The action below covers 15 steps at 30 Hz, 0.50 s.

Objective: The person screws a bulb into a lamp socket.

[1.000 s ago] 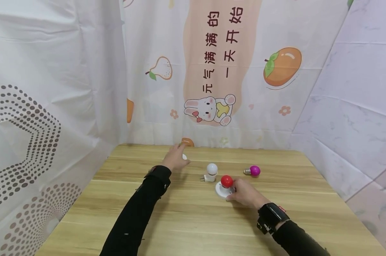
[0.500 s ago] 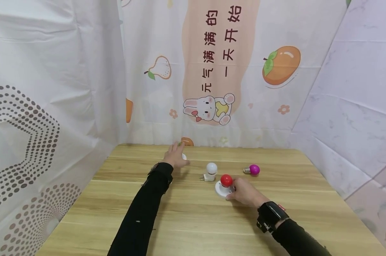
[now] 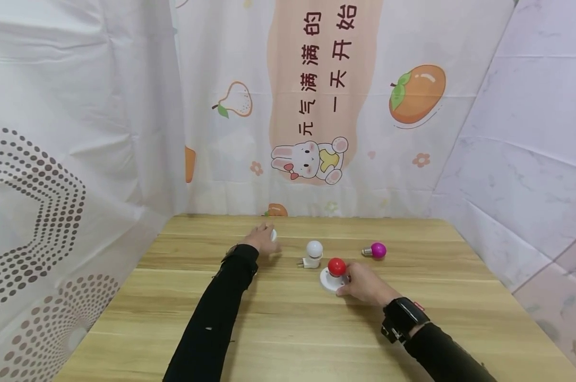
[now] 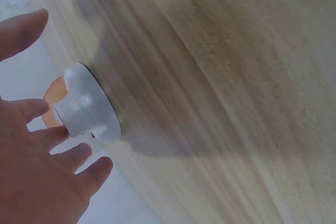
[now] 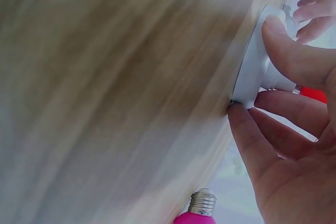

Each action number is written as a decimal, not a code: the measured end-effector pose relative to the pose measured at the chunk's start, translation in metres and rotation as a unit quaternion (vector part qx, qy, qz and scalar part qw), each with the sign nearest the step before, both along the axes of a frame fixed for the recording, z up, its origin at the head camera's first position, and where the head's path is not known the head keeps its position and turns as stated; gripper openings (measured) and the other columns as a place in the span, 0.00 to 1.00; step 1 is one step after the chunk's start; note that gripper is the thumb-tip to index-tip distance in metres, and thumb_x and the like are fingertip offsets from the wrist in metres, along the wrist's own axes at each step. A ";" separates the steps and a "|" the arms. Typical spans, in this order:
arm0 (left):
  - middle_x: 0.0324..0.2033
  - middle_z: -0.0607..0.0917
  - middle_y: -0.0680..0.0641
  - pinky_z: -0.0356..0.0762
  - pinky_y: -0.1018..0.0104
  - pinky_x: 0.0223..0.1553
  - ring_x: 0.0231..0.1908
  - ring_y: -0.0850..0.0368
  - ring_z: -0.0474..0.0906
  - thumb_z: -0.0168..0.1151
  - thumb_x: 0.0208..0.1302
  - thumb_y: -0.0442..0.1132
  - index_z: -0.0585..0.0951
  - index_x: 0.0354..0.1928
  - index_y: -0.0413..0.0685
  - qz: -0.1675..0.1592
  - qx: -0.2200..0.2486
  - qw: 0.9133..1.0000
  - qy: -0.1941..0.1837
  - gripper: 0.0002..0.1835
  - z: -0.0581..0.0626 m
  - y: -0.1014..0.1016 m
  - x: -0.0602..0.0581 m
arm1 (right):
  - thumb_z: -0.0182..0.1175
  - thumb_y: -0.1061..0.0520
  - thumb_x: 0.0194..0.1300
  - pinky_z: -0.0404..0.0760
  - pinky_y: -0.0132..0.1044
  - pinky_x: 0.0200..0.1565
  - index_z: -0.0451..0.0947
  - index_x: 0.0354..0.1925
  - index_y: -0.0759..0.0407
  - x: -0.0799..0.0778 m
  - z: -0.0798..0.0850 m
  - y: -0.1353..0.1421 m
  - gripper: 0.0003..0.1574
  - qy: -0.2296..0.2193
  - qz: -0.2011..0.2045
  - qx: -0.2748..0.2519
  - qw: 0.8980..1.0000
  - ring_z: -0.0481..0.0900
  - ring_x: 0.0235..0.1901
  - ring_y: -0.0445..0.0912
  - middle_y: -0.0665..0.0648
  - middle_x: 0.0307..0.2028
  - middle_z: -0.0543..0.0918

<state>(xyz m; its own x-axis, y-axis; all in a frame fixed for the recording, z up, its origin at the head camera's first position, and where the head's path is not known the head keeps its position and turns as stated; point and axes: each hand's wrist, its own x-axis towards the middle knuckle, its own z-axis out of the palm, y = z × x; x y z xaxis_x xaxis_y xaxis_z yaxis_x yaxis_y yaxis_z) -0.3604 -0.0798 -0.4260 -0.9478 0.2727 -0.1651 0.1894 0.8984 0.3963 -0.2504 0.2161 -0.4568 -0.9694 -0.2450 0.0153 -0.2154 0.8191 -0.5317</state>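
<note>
Nearest, your right hand pinches the rim of a white lamp base, with a red bulb upright in it. Just beyond that grip, to its left, a white bulb stands on a plug; beyond it, slightly right, lies a purple bulb. Farthest, your left hand is unclenched, fingers spread beside a second socket; whether they touch, you cannot tell.

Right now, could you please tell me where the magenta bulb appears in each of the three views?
Head: the magenta bulb lies right of centre, just above the right hand in the picture.
Left wrist: not in it.
Right wrist: at the bottom edge, slightly right of centre, cut off by the frame, screw base uppermost.
Shared landmark: the wood-grain tabletop, in all three.
</note>
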 end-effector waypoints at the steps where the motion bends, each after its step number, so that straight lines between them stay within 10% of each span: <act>1: 0.77 0.53 0.36 0.60 0.40 0.70 0.75 0.34 0.50 0.63 0.69 0.51 0.55 0.80 0.46 0.002 0.004 1.000 0.003 0.44 -0.001 0.000 0.000 | 0.82 0.60 0.45 0.73 0.38 0.33 0.85 0.36 0.63 0.000 0.000 0.000 0.20 0.001 -0.001 -0.001 1.000 0.73 0.27 0.44 0.51 0.27 0.79; 15: 0.58 0.68 0.39 0.77 0.53 0.47 0.54 0.43 0.67 0.73 0.61 0.41 0.72 0.68 0.43 0.011 -0.028 0.998 0.049 0.35 -0.008 -0.003 0.001 | 0.81 0.59 0.48 0.66 0.35 0.29 0.84 0.33 0.61 0.002 0.002 0.002 0.16 0.001 0.011 -0.009 1.000 0.68 0.24 0.44 0.51 0.22 0.73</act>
